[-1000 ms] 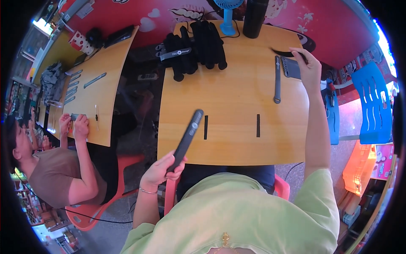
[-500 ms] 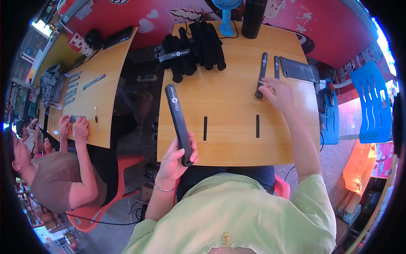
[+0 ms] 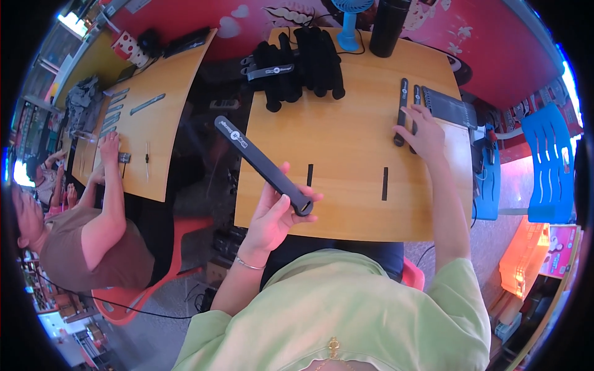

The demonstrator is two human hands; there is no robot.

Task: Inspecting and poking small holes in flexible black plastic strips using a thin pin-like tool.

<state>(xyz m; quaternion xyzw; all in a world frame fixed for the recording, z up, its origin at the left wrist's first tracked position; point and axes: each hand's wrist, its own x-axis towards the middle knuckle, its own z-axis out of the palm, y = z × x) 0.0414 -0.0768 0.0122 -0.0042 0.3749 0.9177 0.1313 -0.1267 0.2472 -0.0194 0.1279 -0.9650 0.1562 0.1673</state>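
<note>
My left hand (image 3: 272, 224) grips a black strap (image 3: 263, 167) by its slotted end, thumb on top. The strap slants up and left above the table's near left part, pale print on its face. Over the table's right side, my right hand (image 3: 427, 137) has its thumb and fingers apart. It hovers at two more black straps lying side by side: the left strap (image 3: 403, 96) is just beyond the thumb, while the fingers partly cover the right strap (image 3: 417, 94). Any contact there is hard to make out.
Two narrow black strips (image 3: 385, 184) lie on the wooden table (image 3: 346, 130). A black fabric bundle (image 3: 322, 62), blue fan (image 3: 348, 37), black bottle (image 3: 388, 31) and dark spiral-edged pad (image 3: 450, 109) stand or lie farther back. To the left, another person (image 3: 93, 247) works at a second table.
The strap in my left hand has tilted further left, its slotted end now turned toward me. My right hand has shifted from the left strap toward the right one. The view has shifted slightly.
</note>
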